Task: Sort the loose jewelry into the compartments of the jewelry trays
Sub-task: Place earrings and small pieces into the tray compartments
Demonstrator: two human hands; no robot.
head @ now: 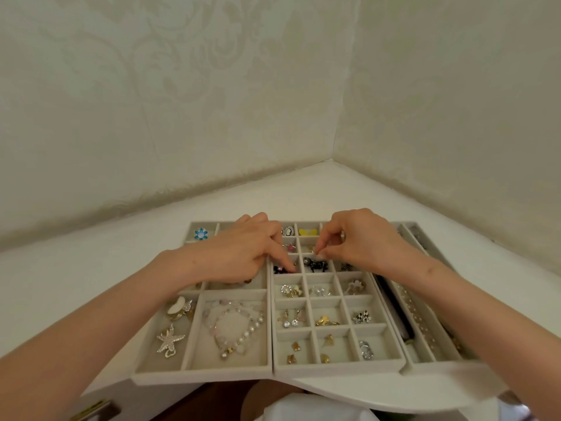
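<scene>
Three grey velvet trays lie side by side: a left tray with large compartments, a middle grid tray and a right tray with long slots. My left hand reaches over the left tray, its index finger touching down in a middle-tray compartment by a dark beaded piece. My right hand hovers over the grid's upper rows and pinches a small gold piece between thumb and finger. Black earrings lie just below it.
A pearl bracelet, a starfish brooch, a blue flower and several small earrings fill other compartments. The trays sit on a white corner table against wallpapered walls. The table's front edge curves near my body.
</scene>
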